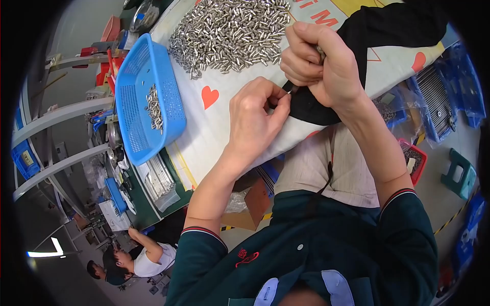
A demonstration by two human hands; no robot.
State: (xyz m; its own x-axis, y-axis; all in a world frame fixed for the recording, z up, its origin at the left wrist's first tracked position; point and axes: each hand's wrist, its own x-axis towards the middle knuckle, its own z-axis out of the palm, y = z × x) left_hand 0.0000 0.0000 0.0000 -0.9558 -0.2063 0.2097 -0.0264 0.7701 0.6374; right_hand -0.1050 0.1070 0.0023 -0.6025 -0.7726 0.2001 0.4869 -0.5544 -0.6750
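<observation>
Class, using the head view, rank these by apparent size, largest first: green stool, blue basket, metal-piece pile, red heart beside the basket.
1. Blue basket and metal-piece pile: too alike to rank.
2. Green stool.
3. Red heart.

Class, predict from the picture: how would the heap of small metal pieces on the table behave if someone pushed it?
The heap of small metal pieces would probably slump and spread, since they appear loose, lying every which way. Single pieces may roll, as they look slender and rounded. Their shiny surfaces suggest they could also slide easily.
</observation>
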